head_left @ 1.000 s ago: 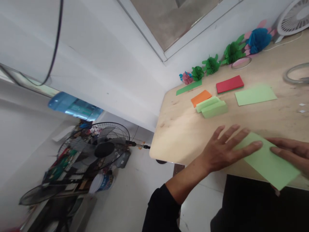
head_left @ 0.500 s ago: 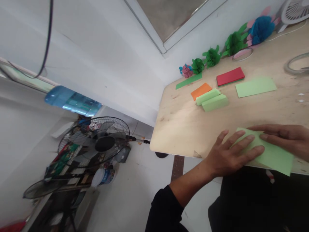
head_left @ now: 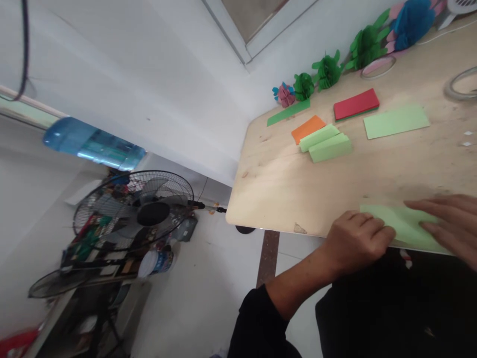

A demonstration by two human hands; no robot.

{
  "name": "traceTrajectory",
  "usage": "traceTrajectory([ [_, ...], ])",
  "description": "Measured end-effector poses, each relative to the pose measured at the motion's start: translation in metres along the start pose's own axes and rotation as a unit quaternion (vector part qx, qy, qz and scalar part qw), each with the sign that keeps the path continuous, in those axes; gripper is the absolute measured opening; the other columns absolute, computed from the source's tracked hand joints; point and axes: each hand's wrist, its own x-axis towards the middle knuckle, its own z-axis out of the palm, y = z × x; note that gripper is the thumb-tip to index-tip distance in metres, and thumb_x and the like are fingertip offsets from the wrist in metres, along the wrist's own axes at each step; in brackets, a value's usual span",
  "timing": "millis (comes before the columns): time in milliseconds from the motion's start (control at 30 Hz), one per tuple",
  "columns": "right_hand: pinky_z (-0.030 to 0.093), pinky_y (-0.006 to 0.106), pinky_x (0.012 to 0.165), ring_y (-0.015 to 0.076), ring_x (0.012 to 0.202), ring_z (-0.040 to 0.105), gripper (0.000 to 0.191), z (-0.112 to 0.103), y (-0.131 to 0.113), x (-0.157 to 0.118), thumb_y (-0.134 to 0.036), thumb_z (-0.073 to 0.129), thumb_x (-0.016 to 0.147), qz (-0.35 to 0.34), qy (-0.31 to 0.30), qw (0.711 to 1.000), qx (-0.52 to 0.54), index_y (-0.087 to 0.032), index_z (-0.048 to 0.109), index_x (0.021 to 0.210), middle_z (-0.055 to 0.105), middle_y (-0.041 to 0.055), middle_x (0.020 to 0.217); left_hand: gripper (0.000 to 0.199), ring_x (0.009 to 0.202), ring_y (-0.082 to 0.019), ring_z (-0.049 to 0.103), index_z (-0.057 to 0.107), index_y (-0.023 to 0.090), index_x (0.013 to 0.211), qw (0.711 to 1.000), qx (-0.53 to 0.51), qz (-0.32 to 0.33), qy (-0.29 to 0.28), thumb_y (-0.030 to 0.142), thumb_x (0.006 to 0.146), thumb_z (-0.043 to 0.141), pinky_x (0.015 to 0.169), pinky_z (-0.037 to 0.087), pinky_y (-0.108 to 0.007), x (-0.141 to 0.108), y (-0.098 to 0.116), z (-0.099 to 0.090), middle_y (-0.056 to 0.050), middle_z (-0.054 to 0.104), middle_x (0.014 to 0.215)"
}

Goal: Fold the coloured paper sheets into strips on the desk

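Observation:
A light green sheet of paper (head_left: 400,223) lies at the table's near edge, between my two hands. My left hand (head_left: 359,238) is closed at its left end, fingers curled down, pinching the paper against the tabletop. Over the right part of the sheet is my right hand (head_left: 449,219), its fingers stretched out with a gap between them and slightly blurred. Farther back rest folded light green papers (head_left: 330,147), partly over an orange paper piece (head_left: 307,128). A flat light green paper (head_left: 397,122) is beyond my right hand.
A red paper stack (head_left: 357,104) and a green strip (head_left: 288,113) lie farther back on the wooden table (head_left: 276,189). Green paper turtles (head_left: 328,72) line the wall. Tape rolls are at the right. A black standing fan (head_left: 152,214) stands on the floor, left.
My left hand has gone from flat on the paper to curled closed at its left end. My right hand has shifted right, fingers straightened. The view has tilted slightly.

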Motion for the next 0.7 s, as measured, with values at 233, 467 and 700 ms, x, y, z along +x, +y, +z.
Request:
traceTrajectory([
  [233,0.044,0.038,0.083,0.0198,0.097,0.058,0.035,0.01,0.003,-0.018,-0.041,0.049,0.086,-0.148,-0.006,0.986,-0.071,-0.023,0.059,0.114,0.063,0.0017,0.105,0.027,0.097,-0.016,0.065,0.068,0.016,0.106,0.993,-0.091,-0.071,0.007,0.017,0.092,0.044,0.085,0.051,-0.031,0.001,0.001,-0.004,-0.002,0.073,0.101],
  [467,0.047,0.039,0.084,0.0202,0.091,0.062,0.036,0.017,0.017,-0.033,-0.039,0.049,0.087,-0.068,0.01,0.995,-0.077,-0.023,0.059,0.118,0.065,0.0011,0.102,0.027,0.095,-0.015,0.069,0.067,0.018,0.109,0.949,-0.221,-0.215,0.063,0.025,0.096,0.045,0.089,0.055,-0.031,0.001,0.003,0.002,-0.002,0.076,0.099],
  [700,0.048,0.041,0.09,0.0237,0.103,0.061,0.046,0.02,0.004,-0.022,-0.041,0.044,0.092,-0.001,0.016,0.995,-0.1,-0.029,0.048,0.136,0.063,0.0012,0.119,0.028,0.105,-0.015,0.067,0.062,0.019,0.117,0.89,-0.307,-0.295,0.164,0.021,0.091,0.052,0.092,0.057,-0.032,0.003,0.011,0.003,-0.005,0.072,0.114],
])
